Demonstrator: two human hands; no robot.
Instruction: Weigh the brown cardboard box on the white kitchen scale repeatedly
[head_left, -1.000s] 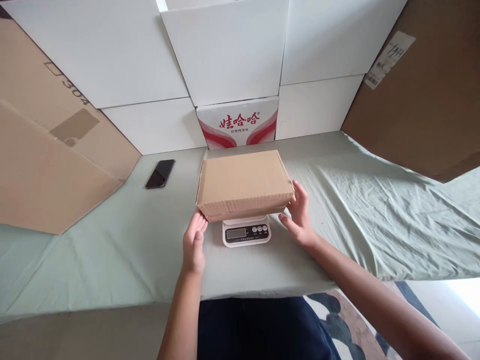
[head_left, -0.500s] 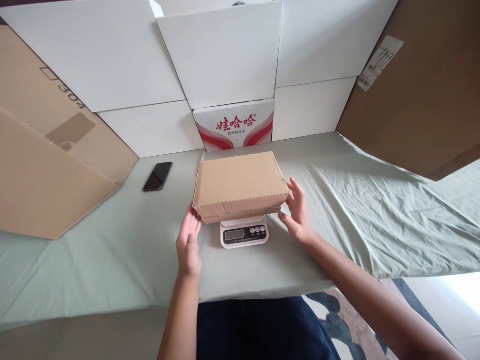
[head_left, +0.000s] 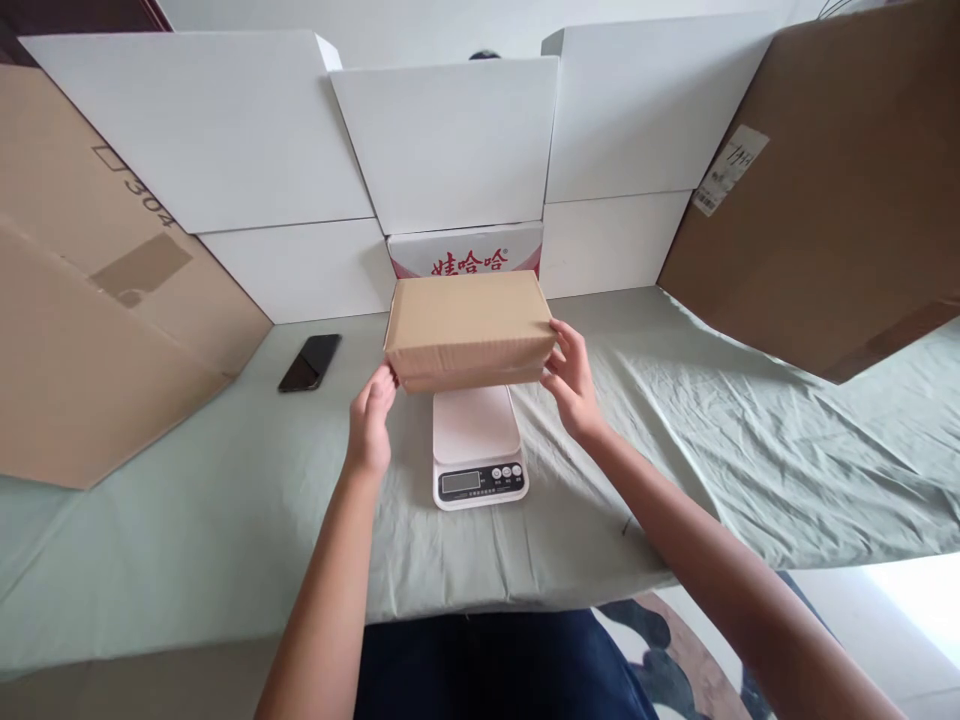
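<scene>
- since the earlier frame the cardboard box (head_left: 468,325) has come up off the kitchen scale (head_left: 478,447) and is held above its far end.
- left hand (head_left: 370,425) and right hand (head_left: 572,383) each press one end, grip grasping the box.
- to do it well, she should keep it level with equal pressure.
- red chinese characters show on the white carton (head_left: 465,256); "304" on the brown cardboard (head_left: 112,290).

The box (head_left: 469,325) sat between the left hand (head_left: 370,425) and right hand (head_left: 571,385), above and behind the scale (head_left: 478,445). A phone (head_left: 310,362) lay to the left on the table (head_left: 187,510).
</scene>
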